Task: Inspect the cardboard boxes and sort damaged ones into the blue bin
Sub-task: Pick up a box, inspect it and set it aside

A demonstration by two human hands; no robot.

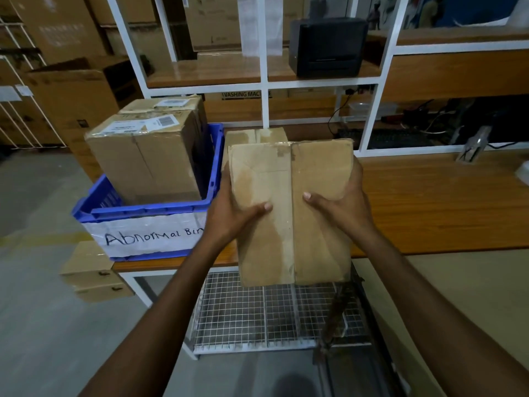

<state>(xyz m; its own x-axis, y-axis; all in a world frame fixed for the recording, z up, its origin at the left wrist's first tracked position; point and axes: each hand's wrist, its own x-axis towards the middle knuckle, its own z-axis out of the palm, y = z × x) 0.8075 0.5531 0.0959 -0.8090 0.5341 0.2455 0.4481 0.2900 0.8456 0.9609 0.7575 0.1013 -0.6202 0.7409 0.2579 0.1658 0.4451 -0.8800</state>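
Both hands are on the cardboard box (292, 213), held up over the near edge of the wooden table (429, 210); the left hand (229, 213) grips its left side, thumb across the face, and the right hand (340, 207) mirrors it. The long axis runs up and away from the person, taped seam between the thumbs. Left of the left fingers, the blue bin (148, 209) reads "Abnormal Bin", handwritten; the two boxes inside (143, 156) carry barcode labels, print too small to read. Beyond the fingertips a carton (246, 94) says "WASHING MAC…", probably "machine".

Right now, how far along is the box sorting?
Done: two labelled boxes sit in the blue Abnormal Bin. In hand: left hand and right hand grip a scuffed, taped cardboard box for inspection. Left: its verdict, plus another box on the table behind it.
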